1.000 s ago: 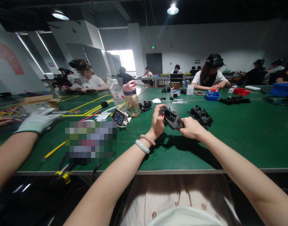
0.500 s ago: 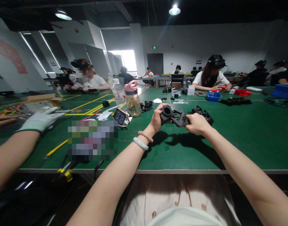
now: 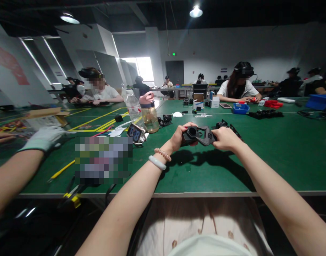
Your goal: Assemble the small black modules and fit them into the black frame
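just right of frame centre, the left hand [image 3: 178,138] and right hand [image 3: 223,138] grip opposite ends of a black angular plastic part [image 3: 207,139] with a round opening; even support should prevent twisting.

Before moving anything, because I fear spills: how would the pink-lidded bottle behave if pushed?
The pink-lidded bottle could tip, being taller than wide. Its round sides suggest rolling once toppled. Liquid seemingly low inside may steady it.

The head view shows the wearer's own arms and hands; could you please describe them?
The left hand and right hand are bare, with no sleeves showing. A pinkish beaded bracelet and a pale bangle circle the left wrist; none shows on the right.
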